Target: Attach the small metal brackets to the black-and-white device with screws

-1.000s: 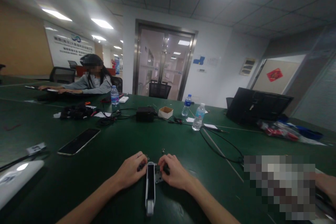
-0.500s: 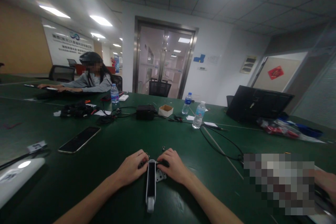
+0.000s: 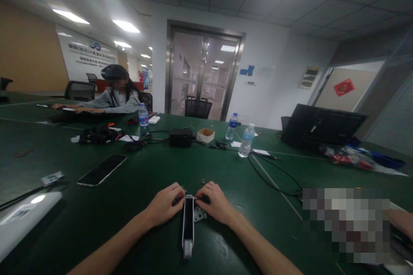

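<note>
A long, narrow piece with a white frame and a black middle (image 3: 188,223) lies on the green table (image 3: 155,249), pointing toward me. My left hand (image 3: 164,204) is closed at the left of its far end, fingers around a small dark-handled piece (image 3: 176,200). On the opposite side, my right hand (image 3: 217,204) pinches another small dark-handled piece (image 3: 205,198), whose thin tip points at the frame. What kind these pieces are cannot be made out. Partly under the right fingers lies a metal plate with holes (image 3: 200,214). Tiny metal parts (image 3: 203,181) sit just beyond the hands.
A phone (image 3: 102,170) lies to the left, near a white device (image 3: 29,219). Further back are a black box with cables (image 3: 180,137), a small open carton (image 3: 205,135) and water bottles (image 3: 247,141). A monitor (image 3: 322,131) stands right. Another person (image 3: 116,94) sits across the table.
The whole view has shifted slightly, so things appear a little further right. Both hands keep their closed grip at the far end of the white-framed piece.
</note>
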Tool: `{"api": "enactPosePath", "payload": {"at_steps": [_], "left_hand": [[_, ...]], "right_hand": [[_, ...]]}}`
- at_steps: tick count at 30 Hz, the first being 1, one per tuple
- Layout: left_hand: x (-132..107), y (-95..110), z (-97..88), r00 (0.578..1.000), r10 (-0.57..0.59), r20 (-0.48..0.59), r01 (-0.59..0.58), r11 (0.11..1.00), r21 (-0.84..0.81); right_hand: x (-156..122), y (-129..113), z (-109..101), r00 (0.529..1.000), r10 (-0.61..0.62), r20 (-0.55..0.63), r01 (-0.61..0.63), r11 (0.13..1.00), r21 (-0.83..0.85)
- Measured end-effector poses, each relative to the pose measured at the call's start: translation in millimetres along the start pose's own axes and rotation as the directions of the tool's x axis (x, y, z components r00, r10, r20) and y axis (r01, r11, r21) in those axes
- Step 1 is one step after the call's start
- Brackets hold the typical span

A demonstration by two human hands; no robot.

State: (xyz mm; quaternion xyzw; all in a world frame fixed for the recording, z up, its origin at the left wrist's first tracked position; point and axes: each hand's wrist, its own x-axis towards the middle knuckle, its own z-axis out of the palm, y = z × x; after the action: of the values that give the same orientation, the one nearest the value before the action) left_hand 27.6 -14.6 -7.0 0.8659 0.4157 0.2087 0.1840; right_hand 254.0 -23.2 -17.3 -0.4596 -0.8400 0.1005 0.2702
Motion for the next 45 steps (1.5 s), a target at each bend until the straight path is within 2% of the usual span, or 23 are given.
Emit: {"api": "enactPosePath", "payload": {"at_steps": [16, 25, 36, 45], "left_hand": [[-0.1, -3.1, 2.1, 1.0, -0.01, 0.003, 0.01, 1.0, -0.024], [0.8, -6.9, 6.2, 0.999, 0.017, -0.033, -0.017, 1.0, -0.025], [0.6, -0.4, 1.5, 1.0, -0.011, -0.013, 0.011, 1.0, -0.018], [0.5, -3.5, 3.0, 1.0, -0.019, -0.006, 0.019, 0.999, -0.029]], "right_hand": [[-0.9, 0.1, -0.8, 1.0, -0.012, -0.007, 0.012, 1.0, -0.007], [-0.2, 3.0, 1.4, 1.0, -0.013, -0.02, 0.013, 1.0, 0.019], [-1.3, 1.9, 2.2, 1.0, -0.014, -0.018, 0.014, 0.999, 0.038], [-0.3, 1.5, 3.0, 0.999, -0.024, -0.027, 0.025, 0.998, 0.05]]}}
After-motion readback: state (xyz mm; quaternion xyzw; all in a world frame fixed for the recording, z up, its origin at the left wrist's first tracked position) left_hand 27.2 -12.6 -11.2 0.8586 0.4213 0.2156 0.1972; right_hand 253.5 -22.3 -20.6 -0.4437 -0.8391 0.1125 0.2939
